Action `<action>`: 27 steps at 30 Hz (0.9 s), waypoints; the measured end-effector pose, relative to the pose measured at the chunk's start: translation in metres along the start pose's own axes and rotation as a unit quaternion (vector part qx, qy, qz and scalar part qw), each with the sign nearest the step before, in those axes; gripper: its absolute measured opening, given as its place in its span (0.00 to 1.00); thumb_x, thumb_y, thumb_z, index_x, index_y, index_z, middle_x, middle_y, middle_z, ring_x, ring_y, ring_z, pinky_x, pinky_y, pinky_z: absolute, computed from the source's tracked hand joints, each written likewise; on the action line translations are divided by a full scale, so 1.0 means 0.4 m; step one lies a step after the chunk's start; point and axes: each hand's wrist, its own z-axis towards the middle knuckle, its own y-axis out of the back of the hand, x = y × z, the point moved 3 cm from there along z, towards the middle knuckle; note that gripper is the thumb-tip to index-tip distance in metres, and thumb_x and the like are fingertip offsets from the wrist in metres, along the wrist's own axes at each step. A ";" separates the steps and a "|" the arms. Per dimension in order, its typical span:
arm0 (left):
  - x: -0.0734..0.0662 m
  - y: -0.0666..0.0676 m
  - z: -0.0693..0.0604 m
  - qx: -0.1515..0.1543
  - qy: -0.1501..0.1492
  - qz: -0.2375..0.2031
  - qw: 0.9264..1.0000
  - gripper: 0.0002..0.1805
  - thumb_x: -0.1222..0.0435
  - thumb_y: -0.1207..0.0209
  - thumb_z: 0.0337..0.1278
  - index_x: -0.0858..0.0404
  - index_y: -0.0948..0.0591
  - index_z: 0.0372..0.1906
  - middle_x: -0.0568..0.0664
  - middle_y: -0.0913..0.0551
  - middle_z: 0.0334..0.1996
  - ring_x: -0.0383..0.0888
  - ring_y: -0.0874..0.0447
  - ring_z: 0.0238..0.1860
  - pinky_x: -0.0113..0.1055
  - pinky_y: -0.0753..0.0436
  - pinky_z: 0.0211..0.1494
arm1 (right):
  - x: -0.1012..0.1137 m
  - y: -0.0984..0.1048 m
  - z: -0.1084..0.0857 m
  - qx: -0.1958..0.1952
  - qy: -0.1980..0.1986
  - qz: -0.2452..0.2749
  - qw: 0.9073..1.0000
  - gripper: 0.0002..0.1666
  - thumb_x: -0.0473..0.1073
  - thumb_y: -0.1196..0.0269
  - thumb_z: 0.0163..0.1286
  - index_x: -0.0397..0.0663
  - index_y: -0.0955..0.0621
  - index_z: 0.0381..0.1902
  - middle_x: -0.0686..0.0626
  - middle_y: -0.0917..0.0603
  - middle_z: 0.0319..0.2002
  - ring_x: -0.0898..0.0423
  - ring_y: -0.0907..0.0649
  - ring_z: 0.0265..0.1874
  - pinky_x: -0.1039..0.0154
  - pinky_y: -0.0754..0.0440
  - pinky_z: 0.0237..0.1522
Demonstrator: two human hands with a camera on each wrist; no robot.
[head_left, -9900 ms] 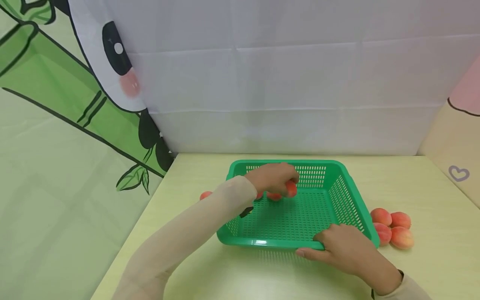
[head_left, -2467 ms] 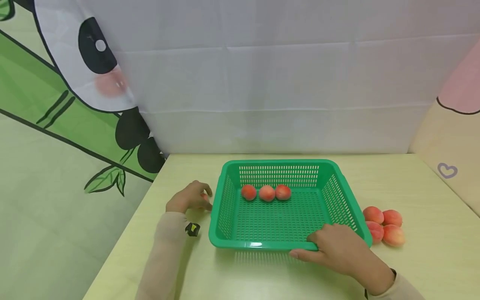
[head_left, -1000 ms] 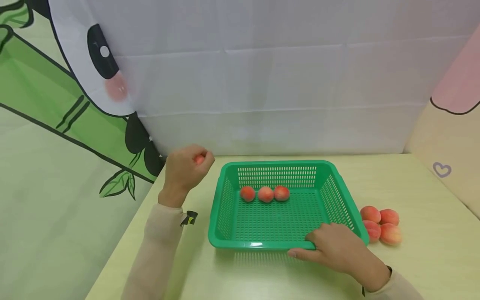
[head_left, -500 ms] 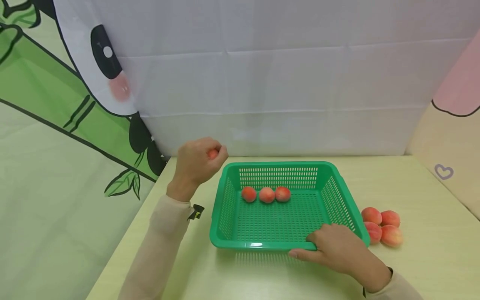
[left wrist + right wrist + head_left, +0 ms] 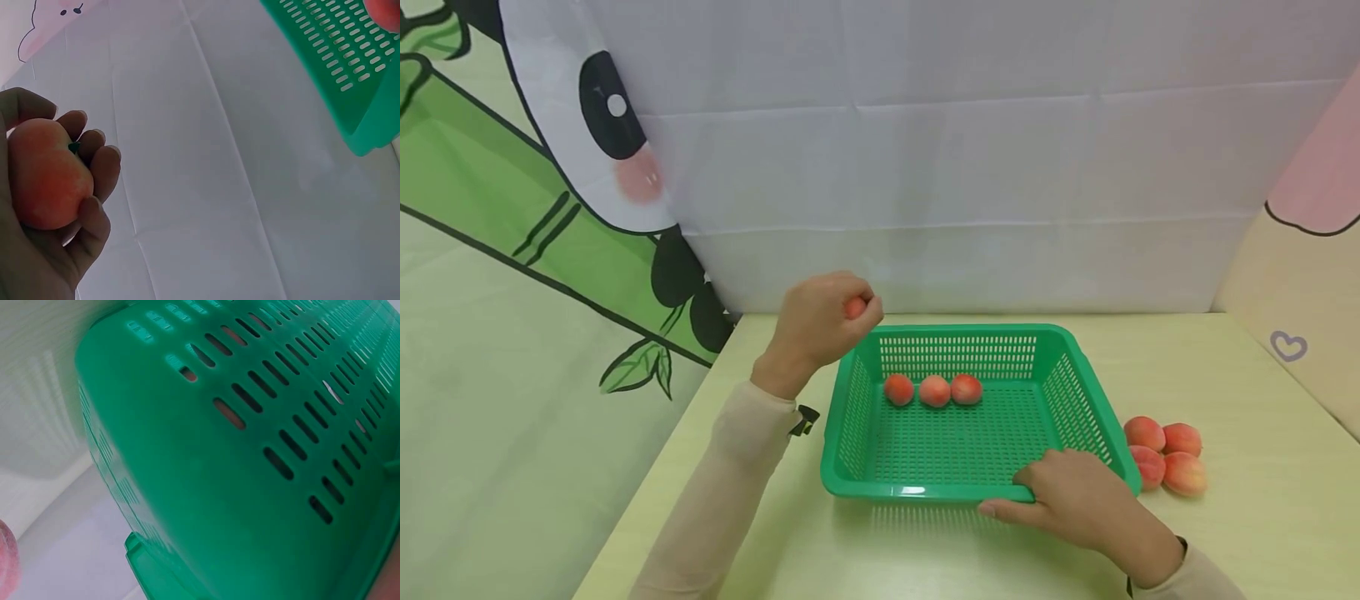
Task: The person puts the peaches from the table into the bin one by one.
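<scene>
My left hand (image 5: 820, 325) is raised above the back left corner of the green basket (image 5: 925, 492), its fingers curled round a peach (image 5: 854, 308). In the left wrist view that peach (image 5: 50, 178) shows a small green stem spot, with fingers and thumb wrapped about it. Three peaches stand in a row inside the basket towards its back: a left one (image 5: 898, 389), a middle one (image 5: 935, 391) and a right one (image 5: 966, 388). My right hand (image 5: 1078, 500) grips the basket's front rim near the right corner, thumb outside. The right wrist view is filled mostly by the slotted basket wall (image 5: 181, 462).
Several peaches (image 5: 1184, 473) lie clustered on the pale table (image 5: 1262, 533) just right of the basket. A white cloth backdrop (image 5: 962, 167) rises behind the table, and a printed green cloth (image 5: 512, 375) hangs at the left.
My left hand picked up a peach left of the basket, lifted it, and has moved rightwards to the back left corner. Earlier it was inside the basket. My right hand keeps its grip.
</scene>
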 end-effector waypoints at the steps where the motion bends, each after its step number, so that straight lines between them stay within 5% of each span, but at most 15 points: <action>1: -0.003 -0.001 0.001 0.009 0.002 -0.003 1.000 0.11 0.65 0.41 0.62 0.59 0.14 0.25 0.46 0.17 0.24 0.44 0.23 0.25 0.39 0.25 0.27 | 0.000 0.000 0.000 0.000 0.000 -0.001 1.000 0.37 0.78 0.41 0.72 0.65 0.37 0.15 0.67 0.48 0.16 0.70 0.45 0.16 0.69 0.45 0.21; 15: -0.040 -0.027 0.024 0.124 0.011 -0.041 0.991 0.08 0.64 0.42 0.61 0.59 0.15 0.40 0.46 0.16 0.38 0.44 0.22 0.34 0.40 0.20 0.36 | 0.003 0.002 -0.003 0.003 0.002 -0.006 1.000 0.36 0.78 0.40 0.72 0.66 0.35 0.15 0.67 0.46 0.16 0.69 0.43 0.16 0.68 0.43 0.21; 27: -0.060 -0.051 0.036 0.229 -0.006 -0.035 0.973 0.18 0.68 0.38 0.58 0.63 0.18 0.55 0.51 0.18 0.53 0.48 0.21 0.47 0.42 0.19 0.55 | 0.006 0.005 -0.004 0.000 0.004 -0.004 1.000 0.36 0.78 0.40 0.72 0.66 0.35 0.15 0.67 0.47 0.15 0.70 0.44 0.16 0.69 0.44 0.21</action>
